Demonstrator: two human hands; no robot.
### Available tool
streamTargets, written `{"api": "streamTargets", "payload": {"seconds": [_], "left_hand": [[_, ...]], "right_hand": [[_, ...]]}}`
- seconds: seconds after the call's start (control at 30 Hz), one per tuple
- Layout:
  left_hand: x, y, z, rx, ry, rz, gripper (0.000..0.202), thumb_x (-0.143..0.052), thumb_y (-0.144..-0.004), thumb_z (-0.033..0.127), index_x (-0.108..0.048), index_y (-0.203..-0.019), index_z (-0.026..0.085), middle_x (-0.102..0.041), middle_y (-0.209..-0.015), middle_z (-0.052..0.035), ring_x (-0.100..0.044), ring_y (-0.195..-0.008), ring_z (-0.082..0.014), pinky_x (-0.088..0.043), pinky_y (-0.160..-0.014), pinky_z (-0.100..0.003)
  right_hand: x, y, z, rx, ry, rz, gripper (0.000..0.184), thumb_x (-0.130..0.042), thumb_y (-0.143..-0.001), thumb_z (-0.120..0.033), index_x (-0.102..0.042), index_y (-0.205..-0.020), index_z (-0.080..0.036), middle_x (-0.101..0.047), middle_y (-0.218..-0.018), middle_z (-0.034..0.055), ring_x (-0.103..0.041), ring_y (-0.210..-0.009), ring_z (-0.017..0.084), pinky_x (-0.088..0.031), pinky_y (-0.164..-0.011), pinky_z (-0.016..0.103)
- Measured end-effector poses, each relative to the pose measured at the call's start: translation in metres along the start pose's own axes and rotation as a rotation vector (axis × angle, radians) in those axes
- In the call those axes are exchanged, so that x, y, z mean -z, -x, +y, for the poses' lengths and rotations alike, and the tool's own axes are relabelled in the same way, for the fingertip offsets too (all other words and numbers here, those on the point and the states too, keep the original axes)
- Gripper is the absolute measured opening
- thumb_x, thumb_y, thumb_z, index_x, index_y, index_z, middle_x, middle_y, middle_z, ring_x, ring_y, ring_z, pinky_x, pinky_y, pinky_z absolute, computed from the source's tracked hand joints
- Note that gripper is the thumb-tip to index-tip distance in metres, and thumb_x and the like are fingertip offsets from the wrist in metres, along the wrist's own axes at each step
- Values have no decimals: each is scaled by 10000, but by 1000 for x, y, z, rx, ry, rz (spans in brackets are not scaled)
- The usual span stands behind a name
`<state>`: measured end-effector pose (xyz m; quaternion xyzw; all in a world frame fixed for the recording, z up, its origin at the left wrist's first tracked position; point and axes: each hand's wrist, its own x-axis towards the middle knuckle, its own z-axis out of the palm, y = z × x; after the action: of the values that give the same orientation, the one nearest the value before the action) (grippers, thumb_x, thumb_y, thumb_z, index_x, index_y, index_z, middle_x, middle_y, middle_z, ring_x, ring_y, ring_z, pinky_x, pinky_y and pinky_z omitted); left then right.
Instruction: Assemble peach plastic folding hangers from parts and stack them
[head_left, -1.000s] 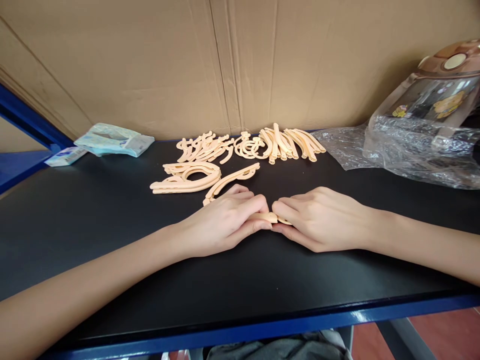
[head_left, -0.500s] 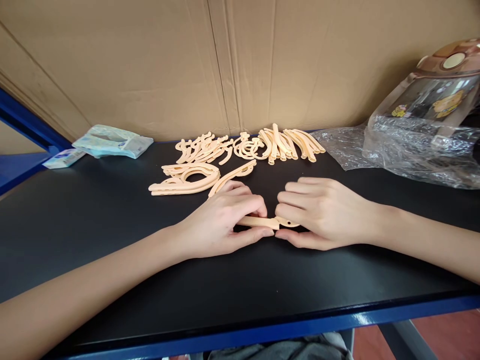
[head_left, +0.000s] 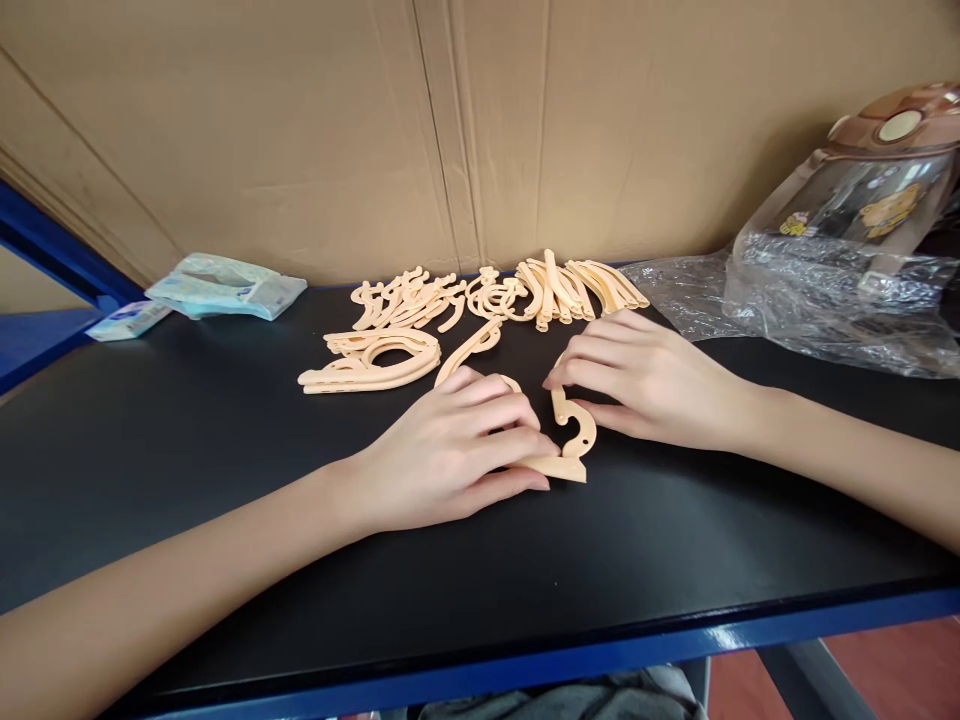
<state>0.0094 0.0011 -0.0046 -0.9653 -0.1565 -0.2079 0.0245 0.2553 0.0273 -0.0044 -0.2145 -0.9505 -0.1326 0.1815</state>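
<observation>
My left hand (head_left: 450, 450) is closed on a peach plastic hanger piece (head_left: 559, 466) lying on the black table (head_left: 187, 470), thumb and fingers pinching its straight end. The piece's curved hook (head_left: 577, 428) swings up toward my right hand (head_left: 645, 385), whose curled fingertips rest on the hook's top end. Behind the hands lie one loose curved arm (head_left: 472, 350), a small stack of assembled hanger shapes (head_left: 371, 360), and a row of several more peach parts (head_left: 495, 290) along the cardboard wall.
Blue-white packets (head_left: 225, 283) and a small packet (head_left: 127, 320) lie at the back left. Crumpled clear plastic (head_left: 810, 300) with a brown-lidded container (head_left: 885, 170) sits at the right. Cardboard (head_left: 480, 130) backs the table; its blue front edge (head_left: 525, 660) runs below.
My right hand has moved back and up, swinging the hook end of the piece outward. My left hand stayed put, still pinching the other end.
</observation>
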Motion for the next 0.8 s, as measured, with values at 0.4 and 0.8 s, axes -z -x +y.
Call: {"api": "streamTargets", "payload": {"seconds": [0.4,0.8], "left_hand": [[-2,2,-3,112,67,37,312,-629,-903,498,-601,-1003,204,-680,-974,-35,-578,-901,-183,-419,-809,-309],[-11,3,-11,522,167,57,345,-541,-934,232,-514,-1277,206,-541,-1336,-89,-510,-1256,-235,-423,-1073,-435]], "right_hand": [[4,-3,-17,11,-327,-64,209,-438,-945,-140,-646,-930,-150,-683,-927,58,-546,-870,184,-395,-845,343],[9,-3,-25,64,-161,-22,397,-571,-907,-538,-648,-789,-167,-670,-880,54,-570,-861,193,-422,-832,341]]}}
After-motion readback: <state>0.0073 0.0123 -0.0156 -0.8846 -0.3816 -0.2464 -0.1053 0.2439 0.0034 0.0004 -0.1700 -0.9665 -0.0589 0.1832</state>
